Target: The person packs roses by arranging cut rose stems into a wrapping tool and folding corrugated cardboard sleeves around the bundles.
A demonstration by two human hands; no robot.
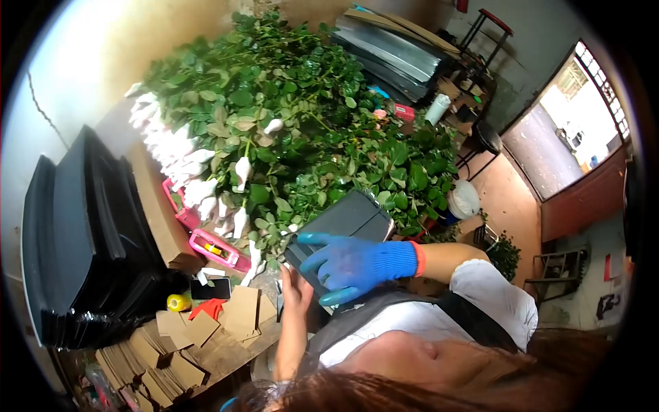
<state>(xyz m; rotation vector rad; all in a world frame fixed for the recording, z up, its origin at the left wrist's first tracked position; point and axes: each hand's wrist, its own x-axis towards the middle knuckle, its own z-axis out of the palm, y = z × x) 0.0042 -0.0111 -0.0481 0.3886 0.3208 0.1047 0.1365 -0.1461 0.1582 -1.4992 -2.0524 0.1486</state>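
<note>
A folded dark grey sheet or sleeve [349,218] lies at the near edge of the leafy stems. My right hand [353,266], in a blue glove with an orange cuff, is over it with the fingers spread. Below its lower left corner my left hand [296,295] is bare, palm up, fingers apart and close to the sheet's edge; part of it is hidden. A large heap of green stems [261,89] covers the table, with white-wrapped flower heads [168,147] along its left side.
Black sheets [75,233] stand stacked at left. Cardboard pieces [244,312], a phone [211,288], yellow tape [178,303] and a pink tape dispenser [218,250] lie near the left hand. Behind are a red box [404,112], a white bucket [463,200] and a stool [488,137].
</note>
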